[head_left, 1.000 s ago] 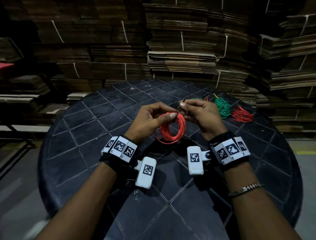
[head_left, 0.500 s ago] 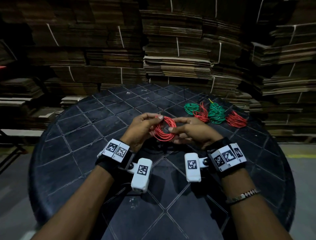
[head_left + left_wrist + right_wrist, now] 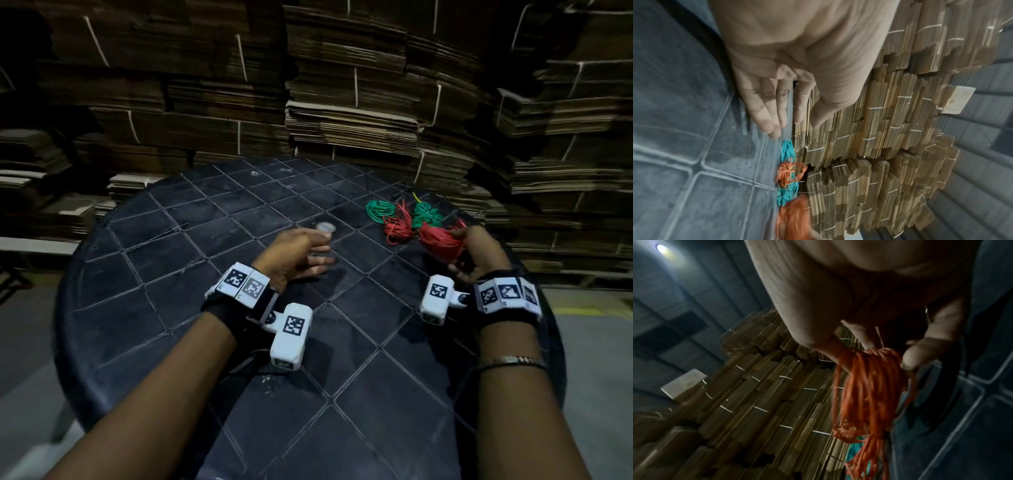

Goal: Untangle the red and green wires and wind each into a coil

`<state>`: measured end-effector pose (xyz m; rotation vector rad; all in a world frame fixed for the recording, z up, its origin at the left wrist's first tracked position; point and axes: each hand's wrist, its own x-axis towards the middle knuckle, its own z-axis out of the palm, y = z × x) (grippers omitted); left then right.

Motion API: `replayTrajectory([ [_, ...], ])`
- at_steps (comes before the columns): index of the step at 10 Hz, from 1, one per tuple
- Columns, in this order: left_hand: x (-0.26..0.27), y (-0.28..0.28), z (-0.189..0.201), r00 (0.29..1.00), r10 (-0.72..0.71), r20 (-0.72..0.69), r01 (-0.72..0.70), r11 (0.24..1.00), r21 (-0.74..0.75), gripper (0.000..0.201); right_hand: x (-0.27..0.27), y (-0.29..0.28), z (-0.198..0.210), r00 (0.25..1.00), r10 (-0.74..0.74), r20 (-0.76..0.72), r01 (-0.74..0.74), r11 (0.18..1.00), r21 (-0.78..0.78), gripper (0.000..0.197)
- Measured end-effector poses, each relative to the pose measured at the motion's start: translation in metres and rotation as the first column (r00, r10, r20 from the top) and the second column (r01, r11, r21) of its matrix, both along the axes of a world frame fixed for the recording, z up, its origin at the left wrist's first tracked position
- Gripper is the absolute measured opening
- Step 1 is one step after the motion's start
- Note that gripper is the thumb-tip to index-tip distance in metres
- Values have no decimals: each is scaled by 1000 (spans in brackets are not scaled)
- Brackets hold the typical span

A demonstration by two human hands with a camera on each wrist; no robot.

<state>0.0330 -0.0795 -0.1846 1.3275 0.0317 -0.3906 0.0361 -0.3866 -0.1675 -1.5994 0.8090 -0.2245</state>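
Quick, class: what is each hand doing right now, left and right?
Left hand: open, fingers relaxed, holding nothing.
Right hand: gripping the red wire coil.

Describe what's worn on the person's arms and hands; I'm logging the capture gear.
Both forearms are bare, no sleeves. Each wrist carries a black strap with a band of white square tiles printed with black-and-white markers, plus a white boxy camera unit bearing its own marker. The right forearm also has a thin metal bracelet. No gloves on either hand.

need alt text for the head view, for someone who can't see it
Right hand holds a red wire coil beside green and red coils at the far right of a dark round table. Left hand hovers open and empty mid-table; bundled cardboard stacks behind.
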Motion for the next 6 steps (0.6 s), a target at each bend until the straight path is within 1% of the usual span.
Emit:
replayTrajectory([
  [1, 2, -3, -4, 1000, -11, 5, 11, 998, 55, 5, 2, -6, -7, 998, -7, -61, 3, 998, -62, 13],
  [2, 5, -4, -8, 1000, -9, 18, 7, 996, 90, 5, 8, -11, -12, 999, -14, -39, 12, 997, -72, 21],
  [3, 8, -4, -11, 1000, -22, 21, 19, 995, 100, 6, 14, -18, -15, 995, -84, -43, 75, 979, -188, 35],
  [4, 13, -4, -14, 999, -28, 22, 26, 995, 97, 7, 8, -9, -6, 992, -125, -15, 100, 855, -508, 41],
  [5, 14, -5, -18, 999, -28, 26, 25, 996, 90, 7, -10, 25, 14, 973, -41, 228, 175, 776, -606, 26],
  [6, 17, -10, -21, 999, 23, 26, -25, 996, 80, 4, -11, 58, 16, 970, 92, 227, 110, 666, -738, 27],
])
